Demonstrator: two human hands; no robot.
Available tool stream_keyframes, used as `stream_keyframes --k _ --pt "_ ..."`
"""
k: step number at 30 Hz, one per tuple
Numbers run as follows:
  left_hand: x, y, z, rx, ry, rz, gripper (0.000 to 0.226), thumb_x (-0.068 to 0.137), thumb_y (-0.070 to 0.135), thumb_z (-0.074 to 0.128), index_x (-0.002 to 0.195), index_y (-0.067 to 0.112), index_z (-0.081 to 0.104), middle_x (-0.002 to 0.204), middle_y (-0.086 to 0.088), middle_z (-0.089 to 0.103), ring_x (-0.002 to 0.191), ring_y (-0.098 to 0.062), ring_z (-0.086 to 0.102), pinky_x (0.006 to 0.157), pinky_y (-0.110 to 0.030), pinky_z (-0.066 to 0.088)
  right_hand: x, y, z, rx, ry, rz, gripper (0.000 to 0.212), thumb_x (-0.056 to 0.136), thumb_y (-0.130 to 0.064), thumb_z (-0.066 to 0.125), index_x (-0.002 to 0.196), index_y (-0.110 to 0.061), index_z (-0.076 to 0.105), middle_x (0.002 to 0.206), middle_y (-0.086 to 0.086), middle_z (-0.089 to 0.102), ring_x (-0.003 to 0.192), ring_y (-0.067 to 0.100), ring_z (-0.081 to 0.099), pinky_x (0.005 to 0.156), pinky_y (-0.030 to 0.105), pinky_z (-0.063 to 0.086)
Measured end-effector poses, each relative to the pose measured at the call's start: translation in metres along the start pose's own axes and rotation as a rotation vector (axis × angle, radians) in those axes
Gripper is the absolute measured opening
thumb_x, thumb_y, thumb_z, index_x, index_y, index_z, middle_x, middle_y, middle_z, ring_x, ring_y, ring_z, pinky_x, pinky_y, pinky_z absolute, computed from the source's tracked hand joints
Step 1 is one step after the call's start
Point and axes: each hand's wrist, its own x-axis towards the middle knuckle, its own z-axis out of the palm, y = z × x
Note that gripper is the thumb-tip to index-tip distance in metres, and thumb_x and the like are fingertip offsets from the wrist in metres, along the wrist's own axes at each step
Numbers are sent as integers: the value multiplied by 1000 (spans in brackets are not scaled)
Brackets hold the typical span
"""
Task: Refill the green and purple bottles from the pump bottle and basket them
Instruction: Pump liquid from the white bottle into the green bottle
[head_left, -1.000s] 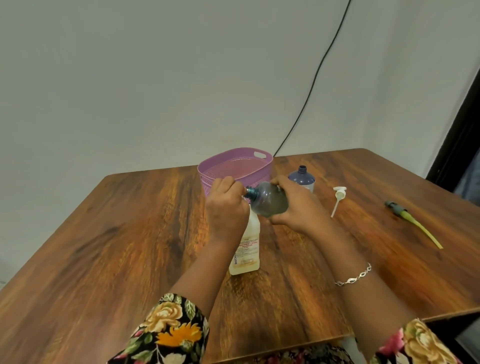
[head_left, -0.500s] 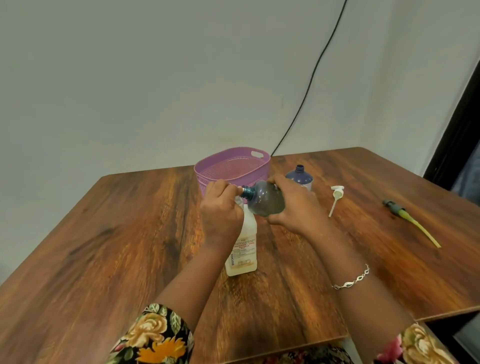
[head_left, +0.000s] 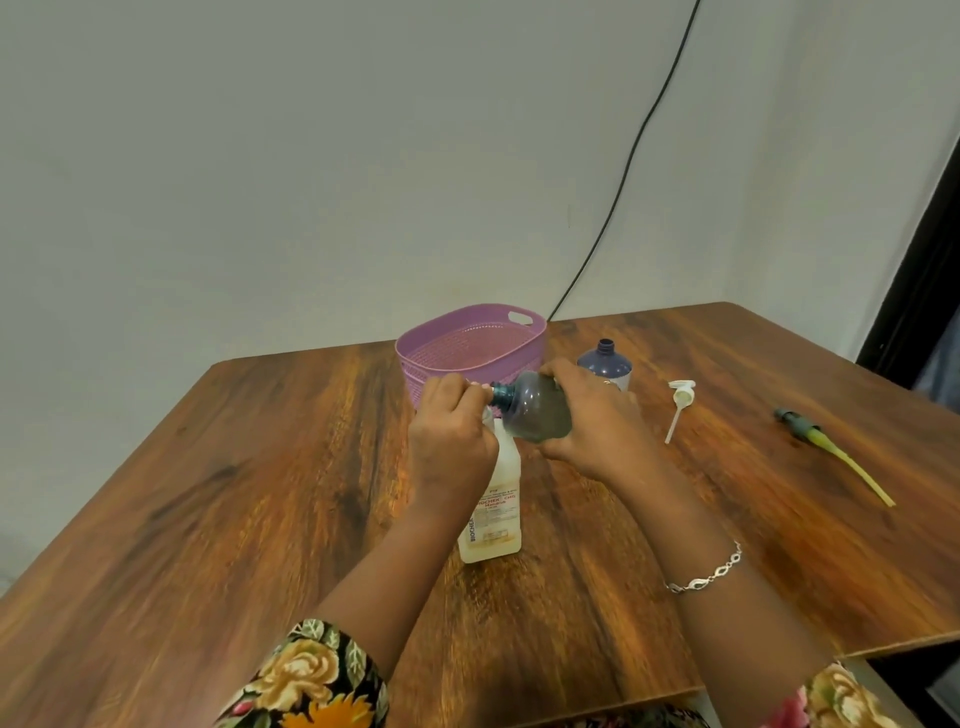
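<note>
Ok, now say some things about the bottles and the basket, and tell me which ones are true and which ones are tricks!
1. A bottle is in the basket. False: both coloured bottles are outside it.
2. The right hand holds the green bottle tipped sideways. True.
3. The purple bottle has a cap on. False: its neck is open.
4. A white pump top lies on the table. True.
5. The white bottle lies flat. False: it stands upright.
</note>
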Motion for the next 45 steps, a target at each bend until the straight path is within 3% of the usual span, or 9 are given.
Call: stream_keyframes --k 2,6,11,19,27,34,42,45 --pt "7 1 -4 2 -21 19 24 71 -5 46 76 -4 69 68 -9 59 65 -18 52 50 -18 39 0 0 -4 29 3 6 67 70 -28 76 126 -25 40 125 0 51 109 21 51 93 45 44" --pt "19 0 -9 36 -57 59 13 64 -8 58 72 -4 68 67 -11 59 60 -23 55 45 -27 48 1 -3 -13 48 14 -19 66 70 -25 76 126 -24 41 123 0 52 109 21 50 93 43 43" --pt "7 1 1 42 -4 45 25 75 0 42 68 -3 66 65 -11 59 59 -22 52 50 -18 35 1 1 -7 0 -12 -24 64 71 -27 76 125 -25 41 122 0 53 107 21 51 92 39 42" --pt "22 -4 -5 53 -78 111 24 73 4 43 69 -3 65 68 -11 59 60 -24 55 42 -29 48 4 -1 -15 36 -2 -20 66 68 -24 77 124 -25 42 121 -2 53 107 19 50 91 39 42" --pt "3 -1 0 64 -62 67 26 72 0 40 67 -2 65 64 -10 57 56 -22 52 42 -23 37 0 3 0 57 -26 2 65 68 -29 77 123 -25 42 118 -1 54 104 20 53 90 44 45" --pt "26 1 -10 73 -97 121 33 72 6 37 66 -3 67 63 -9 58 56 -23 53 42 -23 40 3 -2 -10 128 1 11 66 68 -29 77 124 -25 43 119 0 55 104 21 54 89 44 47" --pt "3 -2 -1 95 -62 84 21 72 1 46 68 -2 66 65 -10 58 58 -23 52 45 -21 36 -1 3 -2 103 -43 16 66 69 -27 77 125 -25 42 122 -1 53 108 20 52 93 45 43" --pt "10 -2 -3 93 -81 87 14 68 -6 53 69 -3 67 65 -10 59 58 -23 54 43 -24 41 -2 1 -5 136 -28 20 68 68 -25 77 126 -24 42 123 0 53 109 21 52 93 46 45"
